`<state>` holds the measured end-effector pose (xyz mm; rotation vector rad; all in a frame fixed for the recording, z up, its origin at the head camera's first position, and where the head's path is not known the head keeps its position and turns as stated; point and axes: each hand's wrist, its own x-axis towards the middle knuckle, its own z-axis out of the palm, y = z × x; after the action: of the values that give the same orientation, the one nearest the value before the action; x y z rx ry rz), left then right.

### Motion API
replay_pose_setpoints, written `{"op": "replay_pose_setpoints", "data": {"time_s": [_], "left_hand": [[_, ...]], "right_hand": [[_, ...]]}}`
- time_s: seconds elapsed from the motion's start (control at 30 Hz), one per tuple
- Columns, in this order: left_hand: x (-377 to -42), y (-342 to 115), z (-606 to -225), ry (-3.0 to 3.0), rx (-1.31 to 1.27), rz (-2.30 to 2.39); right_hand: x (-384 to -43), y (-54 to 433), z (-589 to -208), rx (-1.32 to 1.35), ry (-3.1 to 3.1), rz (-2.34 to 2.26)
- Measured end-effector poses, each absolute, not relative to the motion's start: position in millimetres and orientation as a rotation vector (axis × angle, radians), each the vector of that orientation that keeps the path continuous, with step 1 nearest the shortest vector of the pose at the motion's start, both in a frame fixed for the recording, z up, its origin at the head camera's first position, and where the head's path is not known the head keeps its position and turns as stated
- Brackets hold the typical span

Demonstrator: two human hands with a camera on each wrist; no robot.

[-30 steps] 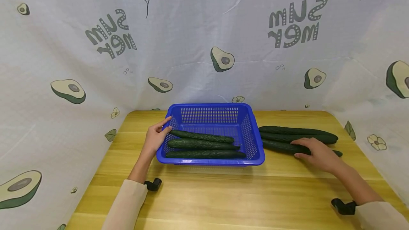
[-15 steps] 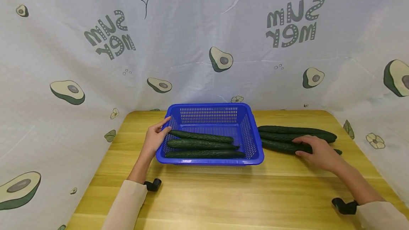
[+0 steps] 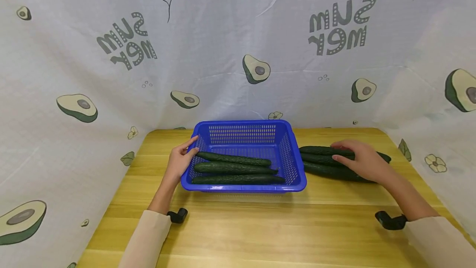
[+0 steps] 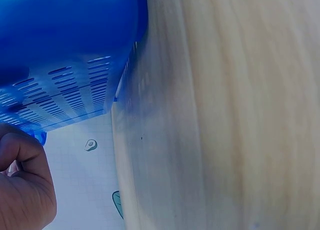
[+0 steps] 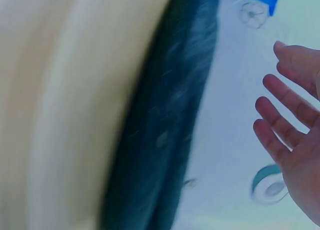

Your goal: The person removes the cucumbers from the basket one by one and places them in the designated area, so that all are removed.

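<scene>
In the head view, three dark green cucumbers lie side by side in the front part of a blue plastic basket [image 3: 243, 189]; the nearest cucumber [image 3: 238, 179] runs along its front wall. My left hand [image 3: 180, 162] holds the basket's left rim between thumb and fingers. Right of the basket, three more cucumbers lie on the table: a front one [image 3: 327, 171], a middle one [image 3: 320, 159] and a back one [image 3: 320, 150]. Over these hovers my right hand [image 3: 362, 160], hiding parts of them. The right wrist view shows this hand's fingers [image 5: 280, 112] spread apart, holding nothing.
The wooden table [image 3: 238, 226] extends in front of the basket. Behind and at both sides hangs a white cloth [image 3: 219, 73] printed with avocados. Each wrist wears a small black camera, such as the right wrist's camera [image 3: 390, 221].
My right hand has come off the front cucumber and moved back and slightly left, above the middle and back ones. The left hand stays on the basket rim.
</scene>
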<state>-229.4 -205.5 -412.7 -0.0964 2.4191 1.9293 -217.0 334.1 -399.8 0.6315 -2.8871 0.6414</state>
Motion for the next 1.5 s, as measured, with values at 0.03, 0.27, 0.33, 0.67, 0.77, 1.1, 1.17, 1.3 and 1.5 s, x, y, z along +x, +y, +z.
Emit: {"op": "replay_pose_setpoints", "data": {"time_s": [0.03,0.27,0.33,0.67,0.77,1.1,1.17,1.3,1.5], "left_hand": [[-230,-206,-413,2.414,-0.091,1.933],[-230,-205,-413,2.417,-0.086,1.939],[-229,-205,-412,2.418,-0.087,1.937],[-230,-205,-410,2.433,-0.106,1.914],[-231,-205,-411,2.418,-0.087,1.929],[-232,-206,-413,2.392,-0.093,1.943],[-232,-206,-412,2.39,-0.097,1.944],[-232,-207,-413,2.389,-0.1,1.951],[-233,-208,-415,2.399,-0.099,1.945]], "right_hand": [[-219,329,-396,0.632,-2.893,0.643],[-235,290,-378,0.668,-2.887,0.671],[-239,278,-376,0.708,-2.857,0.686],[-250,218,-372,0.875,-2.848,0.788],[-253,202,-373,0.924,-2.862,0.8],[-264,159,-384,1.026,-2.898,0.829],[-265,153,-387,1.043,-2.906,0.832],[-268,141,-391,1.074,-2.932,0.842],[-272,126,-401,1.142,-2.965,0.835]]}}
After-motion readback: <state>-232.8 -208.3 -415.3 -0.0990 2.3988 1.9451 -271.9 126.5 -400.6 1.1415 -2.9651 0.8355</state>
